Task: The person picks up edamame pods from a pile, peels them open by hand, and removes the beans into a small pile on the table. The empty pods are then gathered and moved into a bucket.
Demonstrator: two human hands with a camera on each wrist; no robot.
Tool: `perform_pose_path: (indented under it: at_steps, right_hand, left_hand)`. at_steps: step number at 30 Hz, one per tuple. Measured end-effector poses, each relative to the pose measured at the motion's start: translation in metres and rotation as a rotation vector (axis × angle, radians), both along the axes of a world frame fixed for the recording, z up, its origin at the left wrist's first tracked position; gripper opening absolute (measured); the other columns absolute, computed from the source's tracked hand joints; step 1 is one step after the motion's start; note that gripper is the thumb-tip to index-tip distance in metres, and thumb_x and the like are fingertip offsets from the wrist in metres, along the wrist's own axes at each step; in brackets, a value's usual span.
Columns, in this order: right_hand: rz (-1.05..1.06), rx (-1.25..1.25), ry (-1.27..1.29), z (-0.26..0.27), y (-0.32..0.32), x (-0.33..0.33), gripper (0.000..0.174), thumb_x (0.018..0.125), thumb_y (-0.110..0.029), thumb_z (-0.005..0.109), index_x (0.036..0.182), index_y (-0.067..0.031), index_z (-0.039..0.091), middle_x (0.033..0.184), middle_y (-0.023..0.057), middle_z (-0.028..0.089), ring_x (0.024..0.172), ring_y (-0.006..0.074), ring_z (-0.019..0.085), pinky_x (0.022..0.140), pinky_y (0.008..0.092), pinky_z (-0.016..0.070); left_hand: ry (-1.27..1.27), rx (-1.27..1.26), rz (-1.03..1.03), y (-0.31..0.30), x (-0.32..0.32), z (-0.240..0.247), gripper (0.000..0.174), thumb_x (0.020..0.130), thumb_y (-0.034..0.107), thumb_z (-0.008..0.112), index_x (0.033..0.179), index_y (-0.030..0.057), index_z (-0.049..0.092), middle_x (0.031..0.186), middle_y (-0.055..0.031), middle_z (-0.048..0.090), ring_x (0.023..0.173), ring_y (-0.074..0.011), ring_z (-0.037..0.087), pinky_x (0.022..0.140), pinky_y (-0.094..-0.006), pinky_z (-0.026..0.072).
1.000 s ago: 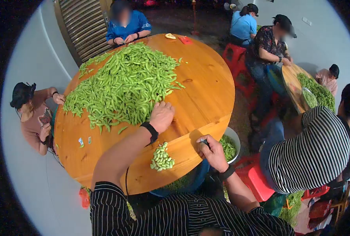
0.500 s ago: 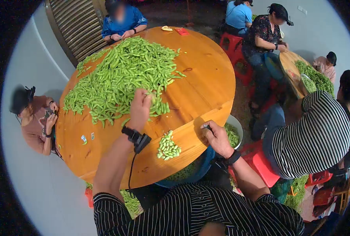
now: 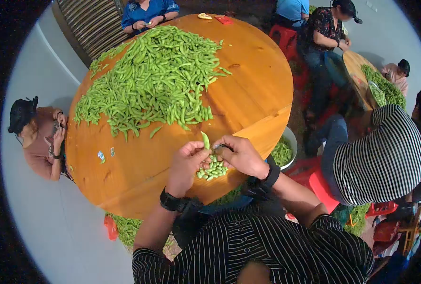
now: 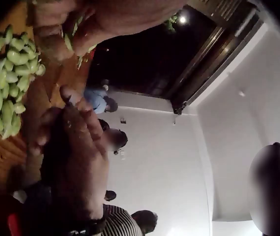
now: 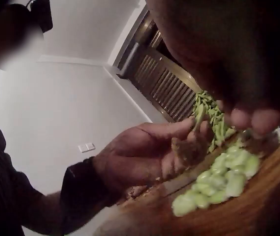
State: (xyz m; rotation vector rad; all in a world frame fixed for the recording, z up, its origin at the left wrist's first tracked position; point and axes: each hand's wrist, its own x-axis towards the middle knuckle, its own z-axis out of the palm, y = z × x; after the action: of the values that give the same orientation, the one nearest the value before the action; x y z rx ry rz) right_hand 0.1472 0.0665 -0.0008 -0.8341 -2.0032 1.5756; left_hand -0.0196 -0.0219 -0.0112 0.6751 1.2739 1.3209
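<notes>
Over the near edge of the table, my left hand (image 3: 188, 165) pinches a green soybean pod (image 3: 205, 139) between thumb and fingers, one end pointing up. Close beside it, my right hand (image 3: 242, 155) grips a small dark tool (image 3: 216, 147) at its fingertips; the fingers hide most of it, so I cannot tell its kind. Just below both hands lies a small pile of pale green shelled beans (image 3: 213, 170), also visible in the left wrist view. Beyond the hands, a large heap of soybean pods (image 3: 149, 85) covers the far left of the table.
The round wooden table (image 3: 253, 71) has people seated at its far and left sides. A white bucket of pods (image 3: 282, 154) stands off its right edge, near a red stool (image 3: 321, 189). A person in a striped shirt (image 3: 381, 156) sits at the right, near a second table (image 3: 357, 80).
My left hand has left the heap with a pod and come back toward me to meet the right hand. The right hand has shifted left, over the shelled beans.
</notes>
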Motion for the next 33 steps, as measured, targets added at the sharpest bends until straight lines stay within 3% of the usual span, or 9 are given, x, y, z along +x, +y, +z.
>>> perform_pose_path:
  at_steps: [4,11,16,19,24,27,29,31,33]
  right_hand:
    - [0.048,-0.225,0.031,0.000,-0.002,-0.002,0.016,0.089,-0.008,0.052,0.099,0.0012,0.061,0.073,0.0089,0.062,0.056,0.0116,0.058,0.053,0.0262,0.0498]
    - [0.050,-0.151,-0.030,0.004,-0.003,0.002,0.018,0.088,-0.009,0.051,0.099,0.0014,0.061,0.067,0.0070,0.060,0.057,0.0115,0.059,0.052,0.0271,0.0489]
    - [0.049,0.053,-0.095,0.005,-0.001,0.003,0.020,0.084,-0.012,0.053,0.095,0.0016,0.062,0.071,0.0179,0.061,0.064,0.0273,0.062,0.061,0.0381,0.0488]
    - [0.041,0.045,-0.089,0.011,-0.001,0.004,0.020,0.082,-0.012,0.054,0.095,0.0008,0.062,0.074,0.0207,0.061,0.067,0.0340,0.062,0.064,0.0407,0.0484]
    - [0.020,0.206,-0.071,0.008,0.000,0.004,0.019,0.081,-0.011,0.053,0.092,0.0009,0.062,0.076,0.0231,0.061,0.070,0.0387,0.061,0.065,0.0438,0.0481]
    - [0.017,0.302,-0.089,0.012,0.001,0.002,0.017,0.081,-0.010,0.052,0.089,0.0019,0.060,0.077,0.0255,0.060,0.073,0.0428,0.059,0.066,0.0469,0.0469]
    - [0.023,0.316,-0.107,0.010,0.001,0.000,0.015,0.080,-0.010,0.052,0.087,0.0027,0.059,0.077,0.0265,0.059,0.074,0.0446,0.058,0.065,0.0485,0.0461]
    - [0.002,0.446,-0.120,0.004,0.004,-0.003,0.013,0.083,-0.009,0.052,0.088,0.0015,0.057,0.068,0.0211,0.056,0.060,0.0343,0.058,0.058,0.0403,0.0455]
    - [0.001,0.427,-0.109,0.001,0.005,-0.005,0.012,0.083,-0.009,0.052,0.087,0.0017,0.055,0.067,0.0209,0.056,0.061,0.0349,0.058,0.058,0.0408,0.0455]
  left_hand:
    - [0.044,0.048,0.050,-0.008,0.011,-0.004,0.019,0.090,0.011,0.062,0.104,-0.0005,0.057,0.087,-0.0052,0.063,0.071,-0.0104,0.060,0.063,-0.0239,0.0516]
    - [0.158,0.094,0.062,-0.010,0.018,-0.009,0.013,0.090,0.008,0.060,0.100,0.0003,0.057,0.085,-0.0050,0.062,0.067,-0.0087,0.058,0.057,-0.0222,0.0503]
    - [0.240,0.109,0.073,-0.010,0.025,-0.001,0.009,0.090,0.007,0.060,0.094,0.0015,0.055,0.080,-0.0028,0.060,0.065,-0.0066,0.056,0.054,-0.0206,0.0481]
    - [0.250,0.127,0.077,-0.007,0.025,-0.001,0.007,0.089,0.006,0.060,0.092,0.0024,0.054,0.078,-0.0017,0.059,0.064,-0.0054,0.055,0.053,-0.0195,0.0464]
    - [0.326,0.081,0.072,-0.005,0.030,0.003,0.008,0.090,0.008,0.060,0.093,0.0034,0.054,0.074,-0.0007,0.056,0.061,-0.0049,0.052,0.053,-0.0203,0.0440]
    - [0.443,0.124,0.099,-0.007,0.034,-0.008,0.008,0.090,0.007,0.060,0.093,0.0025,0.054,0.072,-0.0009,0.056,0.060,-0.0072,0.052,0.053,-0.0231,0.0438]
    - [0.857,0.312,0.163,-0.006,0.036,-0.010,0.011,0.086,0.003,0.061,0.090,0.0008,0.051,0.071,-0.0133,0.059,0.060,-0.0204,0.058,0.054,-0.0334,0.0457]
    - [0.936,0.288,0.150,-0.008,0.039,-0.001,0.012,0.085,0.003,0.061,0.090,0.0004,0.050,0.073,-0.0163,0.058,0.060,-0.0245,0.058,0.055,-0.0357,0.0460]
    - [1.014,0.272,0.138,-0.007,0.040,-0.001,0.013,0.085,0.003,0.061,0.090,0.0000,0.049,0.074,-0.0193,0.057,0.061,-0.0286,0.058,0.056,-0.0379,0.0462]
